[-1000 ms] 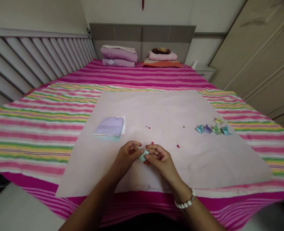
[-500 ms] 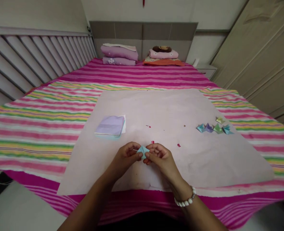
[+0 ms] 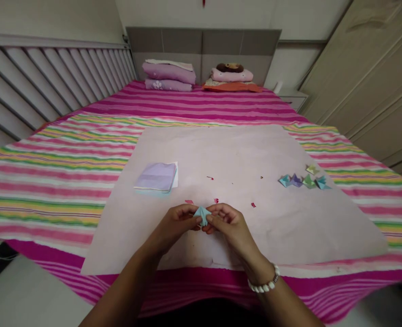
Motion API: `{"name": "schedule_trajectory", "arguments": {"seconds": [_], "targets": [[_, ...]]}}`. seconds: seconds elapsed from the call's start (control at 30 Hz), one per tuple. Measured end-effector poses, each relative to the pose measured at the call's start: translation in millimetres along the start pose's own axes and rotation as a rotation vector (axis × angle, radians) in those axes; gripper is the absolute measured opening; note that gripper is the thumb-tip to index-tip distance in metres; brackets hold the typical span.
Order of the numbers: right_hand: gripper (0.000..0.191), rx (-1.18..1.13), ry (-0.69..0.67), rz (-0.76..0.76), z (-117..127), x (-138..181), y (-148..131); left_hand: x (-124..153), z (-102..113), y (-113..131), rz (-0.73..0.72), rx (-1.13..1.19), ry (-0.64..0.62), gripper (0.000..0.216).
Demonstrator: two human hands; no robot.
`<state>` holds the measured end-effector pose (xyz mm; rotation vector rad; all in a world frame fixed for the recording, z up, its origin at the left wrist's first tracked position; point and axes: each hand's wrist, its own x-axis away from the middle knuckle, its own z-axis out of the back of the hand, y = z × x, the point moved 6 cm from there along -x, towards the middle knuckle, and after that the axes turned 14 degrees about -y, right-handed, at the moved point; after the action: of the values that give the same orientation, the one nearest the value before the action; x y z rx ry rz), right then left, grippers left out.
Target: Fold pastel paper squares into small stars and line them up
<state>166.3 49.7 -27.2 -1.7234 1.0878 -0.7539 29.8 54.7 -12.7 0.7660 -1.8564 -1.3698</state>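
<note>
A small folded light-blue paper piece is held up between my two hands, above the near part of a large pale sheet. My left hand pinches its left corner between thumb and fingers. On the opposite corner, my right hand has the same sort of pinch, with the thumb on the front face. A crease runs down the middle of the paper. Several finished-looking folded paper figures in blue, purple and green sit at the right of the sheet.
A stack of square coloured papers, purple on top, lies at left on the sheet. Small red marks or scraps dot the sheet. Striped bedding surrounds it; folded purple quilts rest by the headboard.
My left fingers have shifted slightly lower, uncovering a red patch on the sheet behind them. The blue paper stays in both hands at nearly the same spot.
</note>
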Motion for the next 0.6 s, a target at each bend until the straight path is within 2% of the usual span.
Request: {"name": "schedule_trajectory", "arguments": {"seconds": [0.2, 0.4, 0.6], "targets": [[0.027, 0.013, -0.011, -0.032, -0.7, -0.7, 2.3, -0.2, 0.5, -0.7, 0.044, -0.035, 0.108, 0.018], [0.025, 0.023, -0.033, -0.045, -1.2, -0.6, 3.0, 0.2, 2.3, -4.1, 0.057, -0.046, 0.094, 0.015], [0.024, 0.056, -0.085, -0.068, -4.5, -0.6, 2.7, -0.6, 6.4, -8.1, 0.064, -0.027, 0.200, 0.011]]}}
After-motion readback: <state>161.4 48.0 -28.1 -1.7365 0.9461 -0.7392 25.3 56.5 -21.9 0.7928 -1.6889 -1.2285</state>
